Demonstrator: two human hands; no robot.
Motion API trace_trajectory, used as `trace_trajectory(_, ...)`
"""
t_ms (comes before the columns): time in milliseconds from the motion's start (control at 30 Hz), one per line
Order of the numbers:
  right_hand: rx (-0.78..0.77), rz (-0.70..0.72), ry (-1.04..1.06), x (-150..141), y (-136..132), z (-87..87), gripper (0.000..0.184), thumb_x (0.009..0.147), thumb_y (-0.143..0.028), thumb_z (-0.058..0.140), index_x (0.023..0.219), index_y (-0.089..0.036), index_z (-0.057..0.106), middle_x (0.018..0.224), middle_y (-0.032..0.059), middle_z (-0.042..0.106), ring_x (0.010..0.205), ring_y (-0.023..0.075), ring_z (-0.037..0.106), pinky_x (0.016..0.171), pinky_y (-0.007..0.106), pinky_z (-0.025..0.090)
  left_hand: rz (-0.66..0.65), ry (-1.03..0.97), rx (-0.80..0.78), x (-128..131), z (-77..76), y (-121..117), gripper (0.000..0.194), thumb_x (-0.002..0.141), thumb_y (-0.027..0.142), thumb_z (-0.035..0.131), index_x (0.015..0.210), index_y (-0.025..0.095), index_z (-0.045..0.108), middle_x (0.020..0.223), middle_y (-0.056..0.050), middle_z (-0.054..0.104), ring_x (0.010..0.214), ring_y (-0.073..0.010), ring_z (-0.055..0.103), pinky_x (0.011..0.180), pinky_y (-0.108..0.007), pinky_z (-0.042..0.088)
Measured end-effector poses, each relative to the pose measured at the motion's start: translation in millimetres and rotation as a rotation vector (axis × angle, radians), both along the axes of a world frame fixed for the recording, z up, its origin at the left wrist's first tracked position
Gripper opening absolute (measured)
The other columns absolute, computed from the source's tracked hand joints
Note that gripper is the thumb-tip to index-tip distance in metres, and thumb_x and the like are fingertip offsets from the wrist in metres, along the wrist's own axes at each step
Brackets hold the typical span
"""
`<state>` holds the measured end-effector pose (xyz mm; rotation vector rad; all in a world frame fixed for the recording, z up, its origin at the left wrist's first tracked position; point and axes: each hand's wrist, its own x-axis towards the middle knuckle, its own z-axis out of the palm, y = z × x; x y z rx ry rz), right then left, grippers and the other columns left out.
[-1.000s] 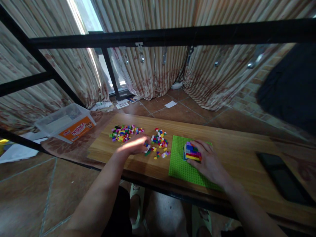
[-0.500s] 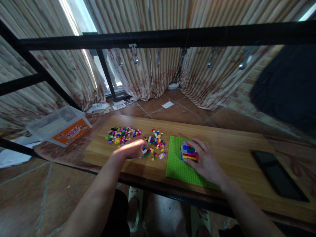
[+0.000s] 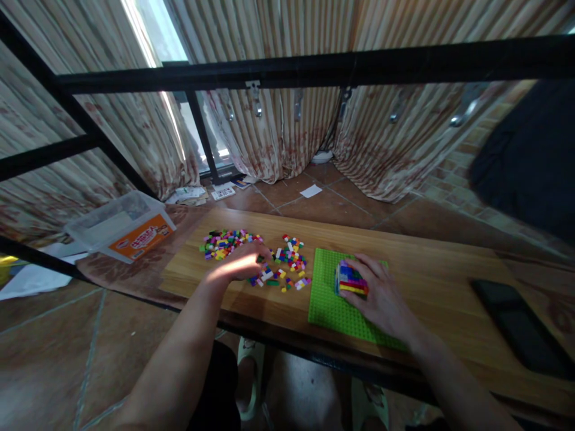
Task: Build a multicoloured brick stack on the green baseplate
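Head view: brick block (image 3: 351, 278), blue above red and yellow, probably boxy.

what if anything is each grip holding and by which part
The right grip holds the colorful brick block around its right side; whether the left grip holds anything cannot be told.

Bench (image 3: 431, 263) is smooth grained wood, slight sheen. Baseplate (image 3: 323, 308) is studded plastic; loose bricks (image 3: 291, 257) and brick block (image 3: 349, 280) also plastic. Bin (image 3: 90, 238): translucent plastic. Curtains (image 3: 296, 30): pleated cloth. Hooks (image 3: 457, 121): shiny metal. Black device (image 3: 521, 323): smooth-faced
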<state>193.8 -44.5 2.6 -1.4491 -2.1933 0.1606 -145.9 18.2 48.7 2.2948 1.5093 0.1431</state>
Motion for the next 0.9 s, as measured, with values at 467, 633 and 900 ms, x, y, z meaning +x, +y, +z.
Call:
trace_trajectory(467,0.011,0.016,-0.027,2.0,-1.5,1.6,0.055,0.086,-0.047,0.059,0.136,-0.025,0.049,0.140,0.0138,0.050,0.127,0.0348,0.048,0.103,0.056,0.040,0.105,0.099,0.074,43.2,-7.3,19.2,0.043,0.076,0.015,0.055,0.116,0.025,0.069,0.122,-0.005,0.069,0.114,-0.0258,0.061,0.098,-0.034,0.047)
trace_trajectory(633,0.036,0.022,-0.072,1.5,-0.8,-0.7,0.057,0.086,-0.050,0.058,0.136,-0.023,0.049,0.140,0.0138,0.050,0.126,0.0338,0.048,0.105,0.054,0.038,0.106,0.115,0.020,39.8,-8.5,21.3,0.050,0.070,0.010,0.057,0.116,0.025,0.069,0.123,-0.007,0.069,0.112,-0.0270,0.063,0.094,-0.034,0.049)
trace_trajectory(900,0.029,0.020,-0.082,0.9,-0.2,-1.9,0.055,0.087,-0.048,0.058,0.135,-0.022,0.050,0.140,0.0138,0.049,0.125,0.0326,0.048,0.105,0.052,0.039,0.176,0.102,0.010,41.2,-12.1,20.0,0.038,0.074,0.013,0.055,0.108,0.022,0.070,0.114,-0.010,0.071,0.105,-0.0278,0.065,0.087,-0.035,0.049)
